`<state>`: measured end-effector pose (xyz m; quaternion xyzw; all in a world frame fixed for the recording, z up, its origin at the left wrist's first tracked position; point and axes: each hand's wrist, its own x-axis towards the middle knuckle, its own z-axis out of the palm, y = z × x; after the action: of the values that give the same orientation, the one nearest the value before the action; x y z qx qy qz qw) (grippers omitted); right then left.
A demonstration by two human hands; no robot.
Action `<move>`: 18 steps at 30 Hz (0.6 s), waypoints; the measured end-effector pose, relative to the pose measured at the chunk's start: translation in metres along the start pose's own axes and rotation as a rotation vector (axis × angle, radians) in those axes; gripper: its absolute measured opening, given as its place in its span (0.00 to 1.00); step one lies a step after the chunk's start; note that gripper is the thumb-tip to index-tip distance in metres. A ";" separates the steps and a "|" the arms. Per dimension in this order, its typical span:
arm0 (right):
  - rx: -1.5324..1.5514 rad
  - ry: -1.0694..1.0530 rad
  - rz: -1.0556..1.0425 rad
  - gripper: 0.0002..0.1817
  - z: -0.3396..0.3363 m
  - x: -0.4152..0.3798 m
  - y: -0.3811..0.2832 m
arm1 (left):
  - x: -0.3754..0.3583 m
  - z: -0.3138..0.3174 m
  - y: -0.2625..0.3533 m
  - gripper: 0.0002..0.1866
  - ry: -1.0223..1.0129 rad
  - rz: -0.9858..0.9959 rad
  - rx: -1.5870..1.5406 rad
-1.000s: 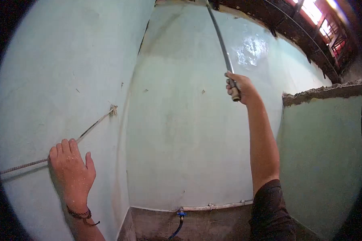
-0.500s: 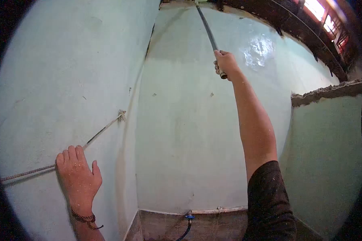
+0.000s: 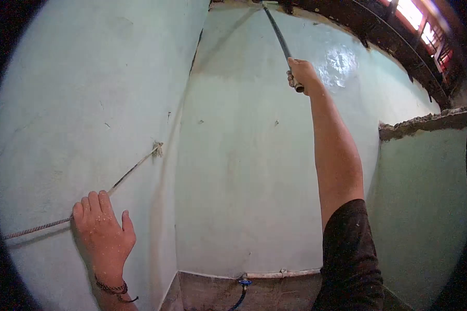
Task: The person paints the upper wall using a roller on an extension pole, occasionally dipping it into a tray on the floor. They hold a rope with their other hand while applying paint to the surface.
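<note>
My right hand (image 3: 303, 76) is closed around the lower end of a long dark pole (image 3: 277, 33), arm stretched up and forward. The pole's far end has a pale head (image 3: 270, 3) at the top of the back wall. My left hand (image 3: 102, 225) lies against the left wall over a thin rod or rope (image 3: 39, 228), fingers extended and thumb apart. That rod continues past the fingers to a rough spot (image 3: 157, 149) on the wall.
A dark beam (image 3: 347, 23) runs along the top, with a bright barred opening (image 3: 411, 14) at upper right. A low partition with a broken top edge (image 3: 423, 123) stands right. Below are a pipe (image 3: 275, 274), a blue valve (image 3: 245, 282) and a hose (image 3: 238, 300).
My right hand and the pole have shifted slightly right and up in view. My left hand appears slightly lower and stays on the wall.
</note>
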<state>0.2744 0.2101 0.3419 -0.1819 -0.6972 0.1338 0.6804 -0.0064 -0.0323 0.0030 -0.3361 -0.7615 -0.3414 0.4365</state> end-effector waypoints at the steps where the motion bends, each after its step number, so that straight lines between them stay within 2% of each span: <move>1: -0.029 0.007 -0.008 0.18 0.000 0.003 -0.002 | 0.000 0.000 0.001 0.27 0.007 -0.015 -0.016; 5: -0.081 0.013 0.016 0.16 -0.004 0.017 -0.004 | 0.000 0.006 0.003 0.27 0.021 -0.023 0.012; 7: 0.058 0.003 0.030 0.16 -0.004 0.012 -0.014 | 0.000 0.009 0.003 0.26 0.058 -0.019 0.010; 14: 0.098 0.011 0.022 0.16 -0.001 0.021 -0.016 | 0.000 0.010 0.007 0.26 0.083 -0.022 0.047; 18: 0.019 0.057 0.009 0.16 -0.003 0.038 -0.008 | 0.000 0.006 0.008 0.27 0.045 -0.037 0.069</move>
<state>0.2765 0.2193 0.3802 -0.1820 -0.6754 0.1383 0.7011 -0.0023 -0.0227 0.0021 -0.2989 -0.7689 -0.3306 0.4585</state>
